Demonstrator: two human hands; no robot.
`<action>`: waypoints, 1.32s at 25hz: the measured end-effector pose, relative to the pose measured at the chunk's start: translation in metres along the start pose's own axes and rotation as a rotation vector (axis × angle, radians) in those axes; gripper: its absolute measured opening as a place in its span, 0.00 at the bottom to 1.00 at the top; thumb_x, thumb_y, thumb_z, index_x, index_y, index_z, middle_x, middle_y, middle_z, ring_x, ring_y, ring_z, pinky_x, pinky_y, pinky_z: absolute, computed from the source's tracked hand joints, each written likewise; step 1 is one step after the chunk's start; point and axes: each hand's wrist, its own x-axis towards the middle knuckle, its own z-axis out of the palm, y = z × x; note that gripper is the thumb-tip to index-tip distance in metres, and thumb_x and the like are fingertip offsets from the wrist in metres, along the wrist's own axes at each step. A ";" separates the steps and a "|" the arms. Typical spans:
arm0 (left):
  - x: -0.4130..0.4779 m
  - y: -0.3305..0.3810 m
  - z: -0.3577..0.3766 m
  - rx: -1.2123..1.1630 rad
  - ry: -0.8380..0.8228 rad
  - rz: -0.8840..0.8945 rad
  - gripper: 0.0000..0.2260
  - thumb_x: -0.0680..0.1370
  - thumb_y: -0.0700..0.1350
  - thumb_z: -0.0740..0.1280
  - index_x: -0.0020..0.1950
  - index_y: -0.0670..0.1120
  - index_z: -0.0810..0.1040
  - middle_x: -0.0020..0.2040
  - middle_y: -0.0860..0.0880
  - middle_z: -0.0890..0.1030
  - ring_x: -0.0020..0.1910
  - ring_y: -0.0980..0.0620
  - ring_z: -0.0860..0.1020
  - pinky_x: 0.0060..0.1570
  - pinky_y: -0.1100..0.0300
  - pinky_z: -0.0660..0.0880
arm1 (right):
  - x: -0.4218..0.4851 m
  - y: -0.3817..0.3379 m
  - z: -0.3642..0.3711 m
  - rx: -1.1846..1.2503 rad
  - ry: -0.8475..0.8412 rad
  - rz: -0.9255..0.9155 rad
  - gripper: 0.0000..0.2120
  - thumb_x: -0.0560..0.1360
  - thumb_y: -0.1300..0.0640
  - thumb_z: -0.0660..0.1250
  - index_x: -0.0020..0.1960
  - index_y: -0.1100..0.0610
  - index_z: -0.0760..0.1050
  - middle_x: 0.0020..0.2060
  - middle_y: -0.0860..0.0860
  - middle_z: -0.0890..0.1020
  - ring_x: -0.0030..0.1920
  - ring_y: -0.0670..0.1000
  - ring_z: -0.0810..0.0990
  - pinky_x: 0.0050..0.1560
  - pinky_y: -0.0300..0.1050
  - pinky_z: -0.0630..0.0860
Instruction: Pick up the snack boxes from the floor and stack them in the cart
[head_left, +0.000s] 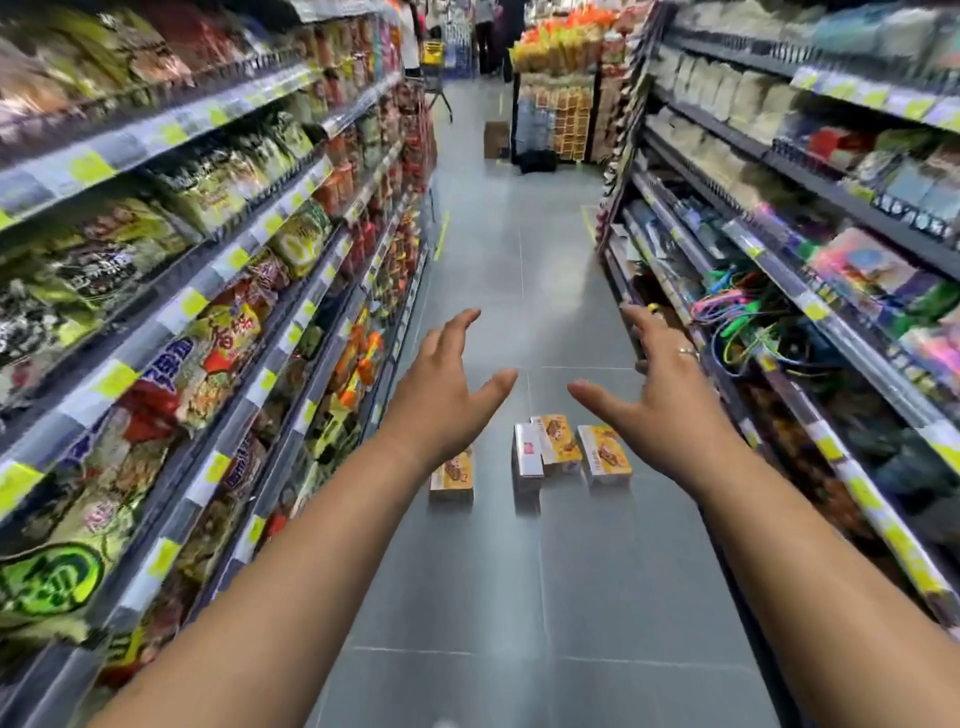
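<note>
Where the left hand (441, 384) hovers, it half-hides one snack box (453, 475).

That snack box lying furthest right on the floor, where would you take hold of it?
Take the rightmost snack box across its two long sides, coming from above. It lies flat, broad printed face up, so only the narrow sides offer purchase; bare floor lies to its right.

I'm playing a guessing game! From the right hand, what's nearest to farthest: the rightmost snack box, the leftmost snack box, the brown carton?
1. Rightmost snack box, just beside the right hand.
2. Leftmost snack box, over on the left.
3. Brown carton, far down the aisle.
</note>
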 end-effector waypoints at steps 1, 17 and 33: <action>0.027 -0.007 0.003 0.007 -0.023 -0.008 0.31 0.77 0.56 0.66 0.76 0.55 0.56 0.75 0.48 0.61 0.71 0.49 0.65 0.60 0.63 0.61 | 0.022 0.007 0.011 0.012 -0.005 0.026 0.41 0.68 0.43 0.74 0.75 0.47 0.57 0.70 0.54 0.66 0.68 0.53 0.69 0.66 0.52 0.69; 0.368 -0.123 0.206 0.027 -0.304 -0.010 0.31 0.77 0.52 0.67 0.75 0.62 0.53 0.74 0.51 0.64 0.70 0.50 0.67 0.66 0.51 0.70 | 0.319 0.223 0.146 0.141 -0.065 0.337 0.43 0.65 0.43 0.76 0.74 0.42 0.56 0.70 0.53 0.65 0.65 0.54 0.72 0.60 0.46 0.70; 0.436 -0.576 0.626 0.042 -0.523 -0.083 0.21 0.79 0.50 0.64 0.72 0.52 0.67 0.65 0.49 0.73 0.62 0.54 0.73 0.63 0.54 0.72 | 0.289 0.608 0.605 -0.010 -0.085 0.669 0.50 0.62 0.40 0.76 0.76 0.44 0.52 0.73 0.52 0.59 0.70 0.55 0.65 0.62 0.50 0.70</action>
